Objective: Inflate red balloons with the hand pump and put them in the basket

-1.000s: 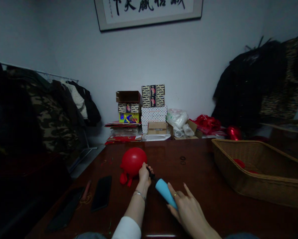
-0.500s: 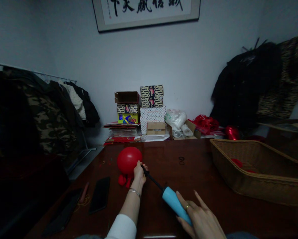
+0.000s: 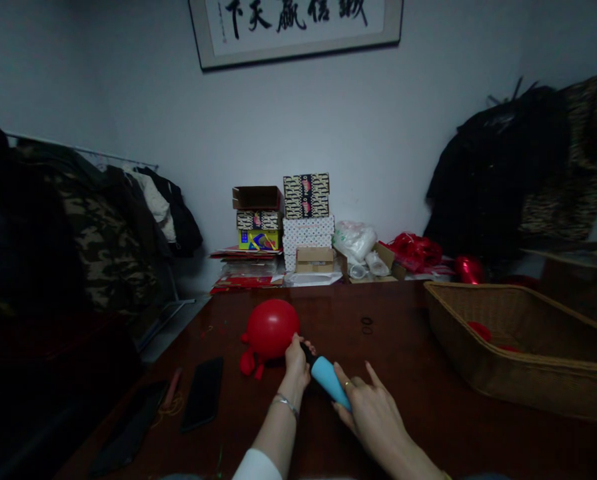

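A partly inflated red balloon (image 3: 273, 328) is over the table, its neck pinched in my left hand (image 3: 297, 360) against the black end of a hand pump. My left fingers hide the join between the two. The light blue barrel of the balloon pump (image 3: 330, 381) slants down to the right, and my right hand (image 3: 371, 407) grips it with the index finger stretched along it. Little of the pump's dark rod shows between my hands. Limp red balloons (image 3: 247, 363) lie beneath the inflated one.
A wicker basket (image 3: 528, 373) with red pieces inside stands on the right. Two dark flat objects, one a phone (image 3: 202, 393), lie at left near a reddish stick (image 3: 172, 390). Two small black rings (image 3: 367, 325) are mid-table. Stacked boxes (image 3: 308, 233) stand at the far edge.
My right hand has pushed the blue barrel up and left toward my left hand, so the rod has slid in. The balloon looks slightly bigger and sits further right, along with my left hand.
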Demonstrator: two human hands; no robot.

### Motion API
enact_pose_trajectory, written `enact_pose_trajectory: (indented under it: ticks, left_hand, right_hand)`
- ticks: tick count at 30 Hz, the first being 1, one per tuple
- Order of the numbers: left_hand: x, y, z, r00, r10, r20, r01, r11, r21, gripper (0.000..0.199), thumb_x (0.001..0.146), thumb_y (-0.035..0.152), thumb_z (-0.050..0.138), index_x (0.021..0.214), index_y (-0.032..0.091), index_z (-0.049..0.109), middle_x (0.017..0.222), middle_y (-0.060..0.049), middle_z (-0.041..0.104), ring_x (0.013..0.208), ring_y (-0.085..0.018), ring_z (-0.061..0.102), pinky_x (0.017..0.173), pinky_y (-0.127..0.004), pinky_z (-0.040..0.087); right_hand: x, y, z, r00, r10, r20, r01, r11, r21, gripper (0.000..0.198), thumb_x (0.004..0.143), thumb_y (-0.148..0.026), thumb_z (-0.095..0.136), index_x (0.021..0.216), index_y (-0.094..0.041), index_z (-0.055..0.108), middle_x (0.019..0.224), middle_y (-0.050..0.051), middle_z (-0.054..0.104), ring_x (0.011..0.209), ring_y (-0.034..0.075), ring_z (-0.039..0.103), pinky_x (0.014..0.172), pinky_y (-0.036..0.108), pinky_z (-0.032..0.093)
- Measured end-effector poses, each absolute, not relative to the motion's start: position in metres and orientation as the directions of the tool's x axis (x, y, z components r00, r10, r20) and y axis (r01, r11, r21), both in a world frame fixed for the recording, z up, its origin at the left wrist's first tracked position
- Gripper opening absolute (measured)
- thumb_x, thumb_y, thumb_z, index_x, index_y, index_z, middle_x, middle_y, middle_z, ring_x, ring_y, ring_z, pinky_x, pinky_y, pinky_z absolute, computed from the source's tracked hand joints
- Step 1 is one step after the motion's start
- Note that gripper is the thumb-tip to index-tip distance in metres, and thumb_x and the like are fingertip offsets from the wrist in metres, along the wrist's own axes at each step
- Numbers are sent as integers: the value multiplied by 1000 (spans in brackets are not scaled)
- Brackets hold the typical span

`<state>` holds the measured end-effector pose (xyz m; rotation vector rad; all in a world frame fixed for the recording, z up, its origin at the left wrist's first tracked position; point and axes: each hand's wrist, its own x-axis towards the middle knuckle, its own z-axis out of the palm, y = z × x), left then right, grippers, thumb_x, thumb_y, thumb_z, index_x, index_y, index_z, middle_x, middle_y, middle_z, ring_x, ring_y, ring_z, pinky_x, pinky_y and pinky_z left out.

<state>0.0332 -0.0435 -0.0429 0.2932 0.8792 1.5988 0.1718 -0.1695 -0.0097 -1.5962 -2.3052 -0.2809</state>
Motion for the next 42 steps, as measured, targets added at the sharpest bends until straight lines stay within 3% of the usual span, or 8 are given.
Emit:
enact_pose_trajectory:
  ticks: [11,23,42]
  left_hand:
    - [26,-39,-41,-281,919,-276,-704,-2,710,21,88,26,44,69,18,41,48,5,43,36,-7,40,37,-18,30]
    - [-6,-20,-27,-311,922,-232,-692,-53,720,21,88,26,44,69,18,42,48,5,43,36,-7,41,38,-17,31]
    - [24,-38,-35,-280,928,-247,-716,-30,698,21,88,27,43,69,18,40,47,4,43,36,-7,39,38,-18,29]
  right_hand:
    - [171,-176,-21,-319,871,374,930,363,-54,59,78,-24,57,134,-14,42,83,5,68,73,17,65,106,41,25]
    - [222,-209,-37,-391,817,425,862,486,-141,61,81,-25,53,138,-17,33,93,3,67,81,18,65,107,45,26]
    - [192,-183,-22,-337,866,370,907,404,-121,58,80,-26,56,135,-15,40,87,5,68,78,19,65,107,45,24]
